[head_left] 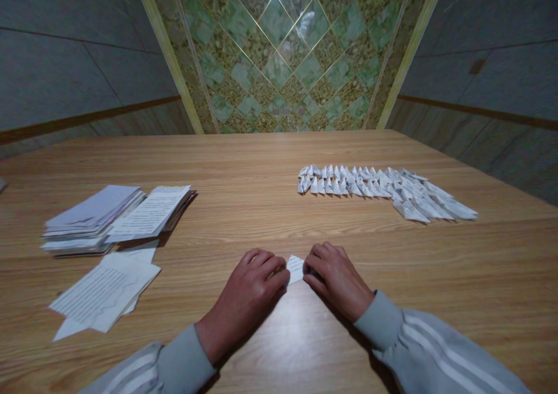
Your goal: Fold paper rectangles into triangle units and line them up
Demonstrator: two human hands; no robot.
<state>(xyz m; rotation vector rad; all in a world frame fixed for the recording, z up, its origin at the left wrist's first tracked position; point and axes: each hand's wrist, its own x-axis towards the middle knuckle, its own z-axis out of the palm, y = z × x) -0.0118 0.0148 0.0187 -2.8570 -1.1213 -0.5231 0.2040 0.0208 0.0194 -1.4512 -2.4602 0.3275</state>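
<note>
A small folded piece of printed paper (pixel 296 268) lies on the wooden table (pixel 244 167) near its front edge. My left hand (pixel 249 294) presses on its left side with fingers curled closed. My right hand (pixel 336 276) pinches its right side, fingers also curled. Most of the paper is hidden under my fingers. Grey sleeves with white stripes cover both forearms.
Several small folded paper pieces (pixel 383 189) lie in rows at the right back of the table. A stack of printed sheets (pixel 114 215) sits at the left, with loose printed sheets (pixel 104 292) in front of it. A tiled wall stands behind the table.
</note>
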